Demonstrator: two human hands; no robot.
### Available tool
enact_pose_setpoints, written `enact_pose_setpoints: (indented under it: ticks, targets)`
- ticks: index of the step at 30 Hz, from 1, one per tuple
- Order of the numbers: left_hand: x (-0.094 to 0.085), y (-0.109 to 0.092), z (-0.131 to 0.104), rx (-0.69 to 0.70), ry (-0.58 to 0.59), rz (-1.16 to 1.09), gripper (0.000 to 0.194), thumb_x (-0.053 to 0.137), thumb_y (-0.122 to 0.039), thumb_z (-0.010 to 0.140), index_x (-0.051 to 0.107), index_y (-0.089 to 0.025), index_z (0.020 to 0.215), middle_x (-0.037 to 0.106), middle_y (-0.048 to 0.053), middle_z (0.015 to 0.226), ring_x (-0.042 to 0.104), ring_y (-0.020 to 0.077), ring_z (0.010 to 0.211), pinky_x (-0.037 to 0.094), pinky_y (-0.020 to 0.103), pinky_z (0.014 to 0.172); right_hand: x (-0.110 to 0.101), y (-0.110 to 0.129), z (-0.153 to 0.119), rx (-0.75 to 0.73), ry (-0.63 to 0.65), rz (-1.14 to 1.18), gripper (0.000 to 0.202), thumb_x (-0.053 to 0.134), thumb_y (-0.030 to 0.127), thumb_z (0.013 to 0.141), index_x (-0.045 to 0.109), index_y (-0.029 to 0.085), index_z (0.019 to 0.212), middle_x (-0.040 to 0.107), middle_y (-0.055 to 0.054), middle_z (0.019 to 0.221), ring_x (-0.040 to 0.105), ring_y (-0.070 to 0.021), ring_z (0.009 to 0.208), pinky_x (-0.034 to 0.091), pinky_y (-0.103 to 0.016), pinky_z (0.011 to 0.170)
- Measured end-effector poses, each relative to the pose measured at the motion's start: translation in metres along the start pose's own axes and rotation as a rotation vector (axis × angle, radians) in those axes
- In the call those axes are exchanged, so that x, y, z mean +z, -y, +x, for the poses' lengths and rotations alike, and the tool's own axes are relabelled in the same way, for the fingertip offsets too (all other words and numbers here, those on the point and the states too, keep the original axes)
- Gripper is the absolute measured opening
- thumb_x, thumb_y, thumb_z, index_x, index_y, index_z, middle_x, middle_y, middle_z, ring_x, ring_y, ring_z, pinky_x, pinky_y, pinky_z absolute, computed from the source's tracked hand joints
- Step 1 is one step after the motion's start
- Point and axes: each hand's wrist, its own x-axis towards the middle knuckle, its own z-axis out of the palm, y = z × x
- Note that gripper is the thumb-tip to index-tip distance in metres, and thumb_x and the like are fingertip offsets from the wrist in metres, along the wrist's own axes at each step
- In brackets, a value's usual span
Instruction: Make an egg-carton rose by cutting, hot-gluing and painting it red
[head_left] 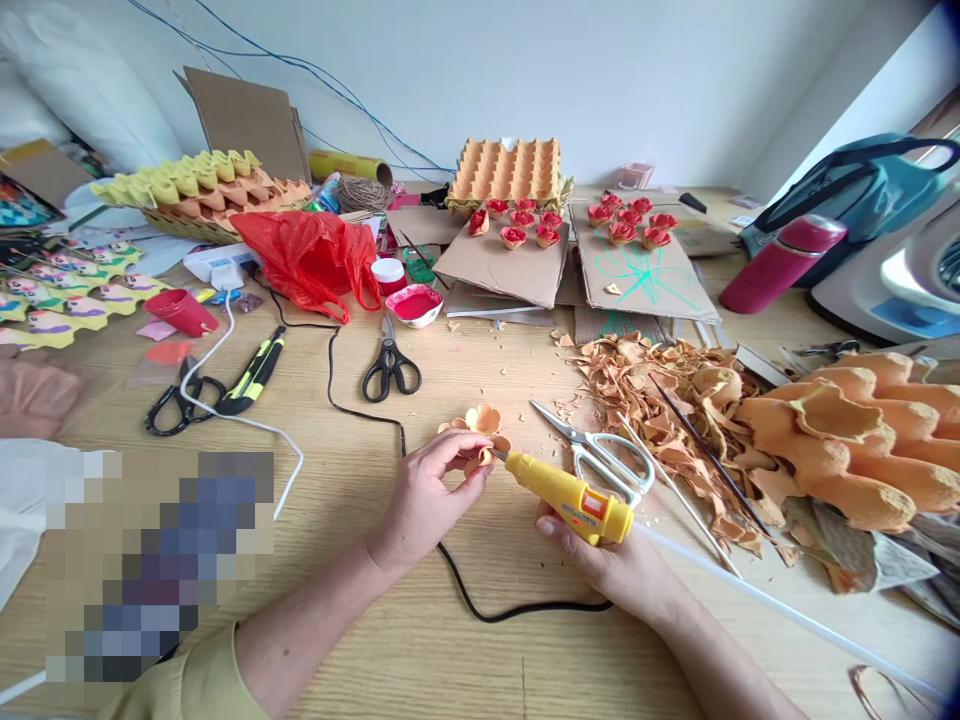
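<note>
My left hand [439,485] pinches a small orange egg-carton petal piece [480,460] between thumb and fingers. In my right hand [600,560] is a yellow hot glue gun [574,495], its nozzle at the piece; whether the tip touches it I cannot tell. A white glue stick [757,580] runs out of the gun's back. Just beyond my left fingertips, more cup-shaped orange carton pieces [482,418] rest on the table. White-handled scissors [607,460] lie with blades spread a little past the gun. The gun's black cord [465,590] loops beneath my hands.
Torn carton scraps [637,390] and an orange egg tray [862,430] fill the right side. Red paper roses [514,235] stand on cardboard [517,265] at the back. Black scissors [390,370], a utility knife [255,370] and another person's blurred hand [37,390] are leftward.
</note>
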Motion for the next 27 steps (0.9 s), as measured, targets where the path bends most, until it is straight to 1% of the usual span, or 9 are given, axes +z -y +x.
enact_pose_setpoints:
  ticks: [3, 9, 12, 14, 16, 18, 22, 25, 27]
  targets:
    - [0.0, 0.001, 0.001, -0.082, -0.001, -0.058, 0.018, 0.065, -0.01, 0.083, 0.07, -0.015, 0.099, 0.074, 0.006, 0.096, 0.072, 0.0139, 0.082, 0.061, 0.022, 0.076, -0.003, 0.002, 0.001, -0.009, 0.015, 0.061, 0.026, 0.057, 0.044, 0.092, 0.061, 0.021, 0.08, 0.062, -0.002, 0.073, 0.057, -0.016, 0.066, 0.049, -0.028, 0.062]
    - [0.0, 0.007, 0.0, -0.275, 0.062, -0.252, 0.02, 0.071, -0.017, 0.08, 0.07, -0.016, 0.1, 0.075, 0.006, 0.096, 0.073, 0.0157, 0.085, 0.06, 0.024, 0.079, -0.007, 0.001, 0.002, -0.028, -0.036, 0.262, 0.027, 0.055, 0.048, 0.097, 0.063, 0.023, 0.093, 0.063, -0.003, 0.088, 0.06, -0.0175, 0.084, 0.05, -0.029, 0.078]
    - [0.003, -0.001, -0.002, -0.305, 0.208, -0.39, 0.011, 0.071, -0.017, 0.079, 0.071, -0.016, 0.09, 0.074, 0.005, 0.088, 0.071, 0.0148, 0.08, 0.059, 0.023, 0.074, -0.005, -0.005, 0.001, 0.005, -0.112, 0.333, 0.03, 0.057, 0.052, 0.095, 0.065, 0.022, 0.095, 0.061, -0.003, 0.089, 0.056, -0.0163, 0.078, 0.049, -0.027, 0.07]
    - [0.006, -0.01, -0.005, -0.288, 0.363, -0.489, 0.009, 0.07, -0.013, 0.077, 0.071, -0.016, 0.085, 0.073, 0.008, 0.097, 0.072, 0.0174, 0.088, 0.059, 0.025, 0.075, -0.004, -0.01, 0.001, 0.037, -0.18, 0.386, 0.032, 0.058, 0.053, 0.094, 0.066, 0.023, 0.097, 0.06, -0.003, 0.087, 0.056, -0.0166, 0.077, 0.049, -0.026, 0.065]
    - [0.009, -0.018, -0.011, -0.241, 0.47, -0.554, 0.019, 0.074, -0.008, 0.07, 0.073, -0.017, 0.087, 0.071, 0.009, 0.114, 0.069, 0.0221, 0.109, 0.056, 0.031, 0.094, -0.002, -0.014, 0.003, 0.009, -0.272, 0.43, 0.033, 0.058, 0.055, 0.094, 0.067, 0.024, 0.096, 0.063, -0.004, 0.09, 0.06, -0.0183, 0.084, 0.052, -0.029, 0.076]
    - [0.012, -0.024, -0.016, -0.217, 0.561, -0.552, 0.024, 0.075, -0.004, 0.066, 0.075, -0.018, 0.086, 0.068, 0.01, 0.127, 0.06, 0.0265, 0.127, 0.044, 0.04, 0.112, 0.0, -0.016, 0.004, -0.01, -0.313, 0.444, 0.035, 0.058, 0.057, 0.093, 0.069, 0.024, 0.097, 0.067, -0.007, 0.101, 0.063, -0.0222, 0.099, 0.052, -0.033, 0.09]
    - [0.019, -0.031, -0.022, -0.187, 0.704, -0.654, 0.018, 0.081, -0.01, 0.068, 0.076, -0.019, 0.083, 0.06, 0.01, 0.141, 0.052, 0.0308, 0.137, 0.036, 0.046, 0.118, 0.006, -0.011, 0.005, -0.02, -0.251, 0.486, 0.042, 0.062, 0.064, 0.087, 0.073, 0.025, 0.1, 0.071, -0.009, 0.105, 0.065, -0.0272, 0.107, 0.052, -0.039, 0.098]
    - [0.025, -0.035, -0.024, -0.153, 0.706, -0.695, 0.006, 0.081, -0.021, 0.075, 0.077, -0.02, 0.08, 0.061, 0.009, 0.138, 0.052, 0.0291, 0.136, 0.038, 0.044, 0.116, 0.014, -0.008, 0.004, 0.01, -0.158, 0.568, 0.045, 0.062, 0.067, 0.085, 0.073, 0.028, 0.105, 0.072, -0.007, 0.098, 0.068, -0.025, 0.089, 0.057, -0.039, 0.085]
    - [0.028, -0.035, -0.027, -0.136, 0.665, -0.731, 0.008, 0.082, -0.027, 0.076, 0.077, -0.021, 0.078, 0.063, 0.008, 0.133, 0.054, 0.0284, 0.132, 0.042, 0.043, 0.112, 0.019, -0.01, 0.005, 0.01, -0.097, 0.585, 0.046, 0.062, 0.067, 0.085, 0.074, 0.028, 0.106, 0.071, -0.007, 0.097, 0.067, -0.024, 0.083, 0.057, -0.039, 0.08]
